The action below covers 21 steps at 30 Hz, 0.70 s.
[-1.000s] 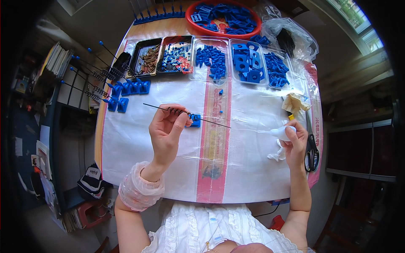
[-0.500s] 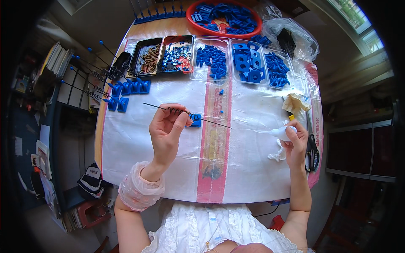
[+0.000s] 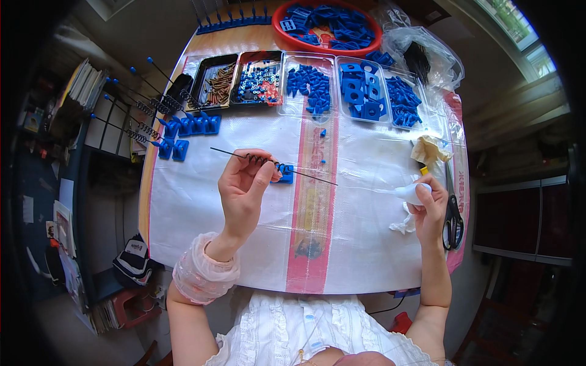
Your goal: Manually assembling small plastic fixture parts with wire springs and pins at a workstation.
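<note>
The left hand pinches a thin black rod — spring and small blue block threaded on it. The right hand clasps a white squeeze bottle over the plastic-covered table.

One head-worn fisheye view looks steeply down on the table from close above (edges bending).

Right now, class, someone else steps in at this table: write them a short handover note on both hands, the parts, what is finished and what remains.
Left hand: its fingers pinch a thin black rod with a spring and a small blue block on it, just above the plastic sheet.
Right hand: holds a white squeeze bottle, nozzle toward the rod's tip.
Done: several rod assemblies lie at the left edge.
Left: trays and the red bowl hold many loose blue parts.
</note>
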Available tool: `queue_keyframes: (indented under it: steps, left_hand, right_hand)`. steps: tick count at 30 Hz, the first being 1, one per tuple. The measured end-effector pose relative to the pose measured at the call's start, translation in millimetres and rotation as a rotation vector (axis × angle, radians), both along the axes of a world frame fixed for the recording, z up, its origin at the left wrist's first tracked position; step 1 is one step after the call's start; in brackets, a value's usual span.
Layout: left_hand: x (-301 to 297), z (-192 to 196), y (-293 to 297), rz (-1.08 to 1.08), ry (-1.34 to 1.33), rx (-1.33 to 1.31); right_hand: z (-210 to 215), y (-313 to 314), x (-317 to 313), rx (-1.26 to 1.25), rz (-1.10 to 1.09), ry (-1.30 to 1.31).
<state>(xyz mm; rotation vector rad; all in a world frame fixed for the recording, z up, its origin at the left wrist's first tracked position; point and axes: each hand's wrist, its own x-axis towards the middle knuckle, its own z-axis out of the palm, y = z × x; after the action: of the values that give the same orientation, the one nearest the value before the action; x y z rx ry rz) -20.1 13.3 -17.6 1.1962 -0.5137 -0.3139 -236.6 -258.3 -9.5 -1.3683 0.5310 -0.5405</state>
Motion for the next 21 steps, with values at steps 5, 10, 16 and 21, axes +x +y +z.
queue_keyframes:
  steps: [5,10,16,21]
  left_hand:
    - [-0.4,0.5,0.2,0.001,0.001,-0.002]
    - [1.4,-2.5,1.0,0.0,0.014,-0.032]
    - [2.1,-4.1,1.5,-0.01,0.019,-0.042]
    - [2.2,-3.5,1.7,-0.005,0.014,-0.03]
  right_hand:
    - [0.9,0.7,0.8,0.008,0.005,-0.005]
    - [-1.2,-1.4,-1.1,0.006,0.007,0.007]
    - [-1.5,-1.4,-0.6,0.013,0.002,0.008]
    - [-0.8,-1.1,-0.6,0.017,0.007,0.011]
